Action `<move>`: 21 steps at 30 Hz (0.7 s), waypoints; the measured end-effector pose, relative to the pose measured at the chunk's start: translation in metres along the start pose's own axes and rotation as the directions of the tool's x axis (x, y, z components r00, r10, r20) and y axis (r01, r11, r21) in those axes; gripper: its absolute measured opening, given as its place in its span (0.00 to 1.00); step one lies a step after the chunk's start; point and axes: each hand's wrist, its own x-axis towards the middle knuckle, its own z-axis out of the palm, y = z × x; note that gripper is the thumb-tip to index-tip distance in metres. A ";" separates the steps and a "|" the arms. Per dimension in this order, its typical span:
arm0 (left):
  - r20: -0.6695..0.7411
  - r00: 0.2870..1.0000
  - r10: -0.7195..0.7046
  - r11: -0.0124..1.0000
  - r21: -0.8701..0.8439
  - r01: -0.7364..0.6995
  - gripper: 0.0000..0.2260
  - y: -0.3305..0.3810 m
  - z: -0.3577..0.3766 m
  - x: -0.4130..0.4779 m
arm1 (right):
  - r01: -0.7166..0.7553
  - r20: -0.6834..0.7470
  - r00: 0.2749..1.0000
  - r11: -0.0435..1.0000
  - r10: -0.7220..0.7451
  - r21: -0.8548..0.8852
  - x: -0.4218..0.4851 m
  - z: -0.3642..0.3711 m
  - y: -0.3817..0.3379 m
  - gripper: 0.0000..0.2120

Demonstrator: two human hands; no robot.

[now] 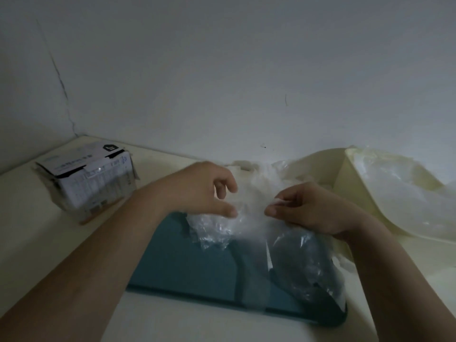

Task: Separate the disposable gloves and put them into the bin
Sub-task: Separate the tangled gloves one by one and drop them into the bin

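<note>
Two bare arms reach in from the bottom, one from each side, and they meet in the middle. Under them lies a flat blue-green tray (187, 262) on the pale tabletop (37, 230).

On the far half of the tray sits a crinkly bunch of see-through gloves (217, 230). The bunch spreads from between the two hands down over the right side of the tray, and some of it spills off the tray's right edge.

The right hand (311, 208) has its fingers curled in. It pinches a small bit of the gloves between its thumb and fingertips, right at the top of the bunch.

The left hand (197, 191) is just beside it, with a small gap between the two. Its fingers are bent over the bunch and its thumb sticks out and touches the plastic. I cannot tell if it is really holding any of it.

Off to the right stands the cream bin (355, 188), close to the right hand. It is tipped a little, and there is thin clear plastic (394, 188) inside it that hangs over its rim.

Far to the left, well apart from the hands, is a torn-open cardboard box (91, 181) with small print on its sides. A plain grey-white wall (222, 70) stands behind it all.
</note>
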 end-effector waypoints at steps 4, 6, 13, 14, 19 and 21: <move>0.083 0.997 -0.006 0.961 0.276 -0.018 0.24 -0.001 0.035 0.010 | -0.002 0.091 0.996 0.999 0.006 -0.039 0.000 0.006 -0.005 0.13; 0.079 0.997 -0.014 0.973 0.232 -0.005 0.18 -0.002 0.040 0.013 | -0.011 0.083 0.996 0.999 0.014 -0.039 0.000 0.006 -0.004 0.15; -0.150 0.988 0.042 0.998 -0.032 -0.048 0.04 -0.006 0.012 0.012 | -0.008 0.147 0.989 0.993 0.026 -0.118 -0.006 -0.004 -0.008 0.13; -0.232 0.971 0.063 0.996 -0.049 -0.076 0.04 -0.005 0.007 0.011 | 0.020 0.142 0.990 0.996 -0.007 -0.091 -0.007 -0.005 -0.010 0.13; -0.399 0.917 -0.003 0.907 -0.388 -0.165 0.10 0.018 -0.008 0.001 | 0.275 -0.225 0.945 0.947 -0.236 0.165 -0.009 -0.002 -0.027 0.10; -0.261 0.965 -0.025 0.715 -0.680 -0.165 0.10 0.024 -0.011 -0.005 | 0.320 -0.335 0.905 0.939 -0.262 0.129 -0.009 0.003 -0.032 0.07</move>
